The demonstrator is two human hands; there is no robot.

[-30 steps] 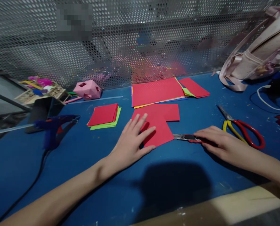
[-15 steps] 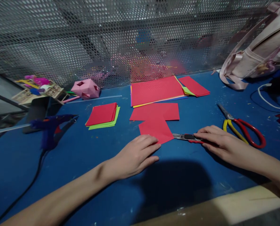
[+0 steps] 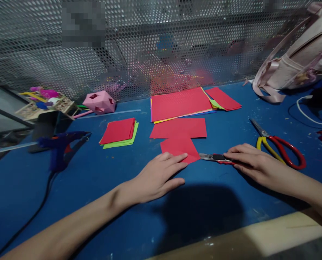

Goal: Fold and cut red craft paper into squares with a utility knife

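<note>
My left hand lies flat with its fingers stretched over the lower part of a red paper piece, pressing it on the blue table. My right hand is closed around a utility knife with a black slider and red edge. The knife's metal tip points left and meets the paper's right corner. A wider red paper strip lies just behind, touching or overlapping the piece. Right of my right hand rest scissors with one red and one yellow handle.
Red and green paper squares are stacked at left, near a blue glue gun with a cord. Coloured sheets and a pink paper polyhedron sit before a perforated metal panel. A pale backpack stands back right.
My left hand's fingers have shifted slightly right and extended further over the red paper. The knife and right hand have barely moved.
</note>
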